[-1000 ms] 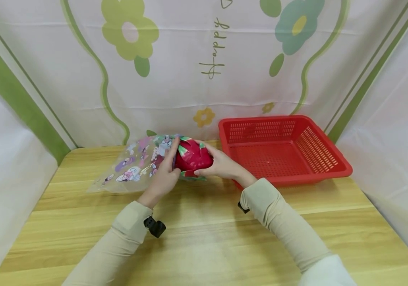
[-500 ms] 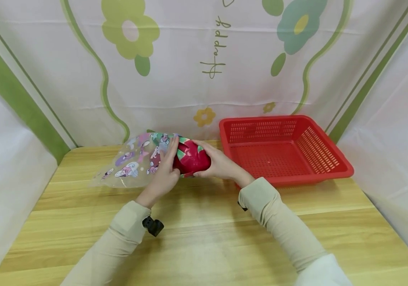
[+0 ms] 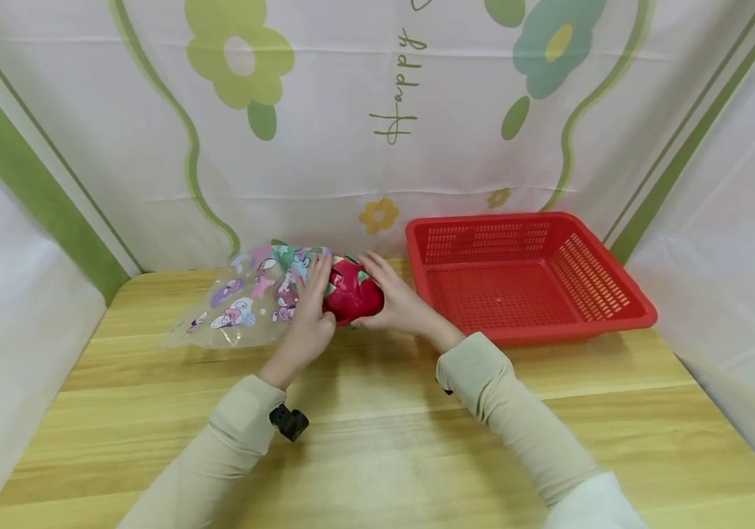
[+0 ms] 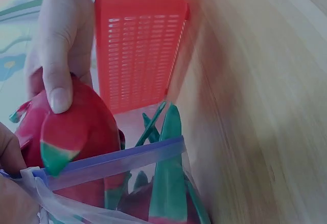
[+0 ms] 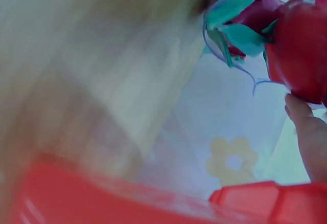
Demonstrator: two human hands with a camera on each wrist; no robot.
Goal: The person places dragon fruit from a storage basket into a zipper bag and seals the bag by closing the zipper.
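A red toy dragon fruit with green-tipped scales (image 3: 354, 292) is partway through the mouth of a clear zip bag with cartoon prints (image 3: 234, 312). My right hand (image 3: 405, 301) grips the fruit from the right, its thumb across the skin in the left wrist view. At the bag's mouth, my left hand (image 3: 311, 317) holds the bag's edge, fingers on the far side and thumb on the near one. Inside the bag is a second dragon fruit (image 4: 168, 188), its long green tips poking past the purple zip strip (image 4: 117, 162).
To the right of the hands stands a red plastic basket (image 3: 529, 334) with slotted walls, near the back of the wooden table (image 3: 377, 441). A white curtain with flower prints (image 3: 324, 162) hangs right behind the table.
The dragon fruit and my right hand have shifted slightly left, the fruit going deeper into the bag's mouth. My left hand stays at the bag's opening.
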